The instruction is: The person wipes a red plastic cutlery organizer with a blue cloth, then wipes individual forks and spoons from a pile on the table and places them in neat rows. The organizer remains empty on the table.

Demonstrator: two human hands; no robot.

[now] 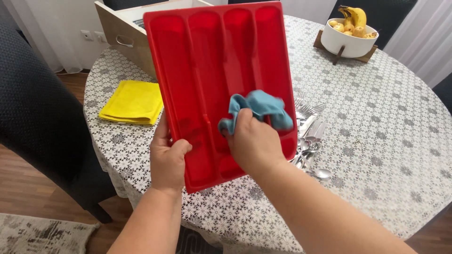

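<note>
Tray: I held the red cutlery tray (pixel 207 70) tilted up off the table (pixel 376 122), its open side facing me and its far end toward the drawer (pixel 123 33).
Handling: it looked to me like light, stiff moulded plastic, smooth and a little slippery, so I judged the raised rim the surest place to grip, not the slick dividers.
Left hand: my left hand (pixel 167 160) was clamped on the tray's lower left edge, thumb over the rim and fingers behind.
Right hand: my right hand (pixel 252 141) was closed around a bunched blue cloth (pixel 261 108), pressing it into a lower compartment.
Cloth: soft and limp, I judged, easy to push into corners.
Look of the tray: bright glossy red, four long slots running lengthwise, with a cross section near the lower end; no cutlery in it.
Nearby: a heap of spoons and forks (pixel 308 141) lay on the lace tablecloth just right of the tray, a folded yellow cloth (pixel 134 101) to its left, and a white bowl of fruit (pixel 351 40) at the far side.
</note>
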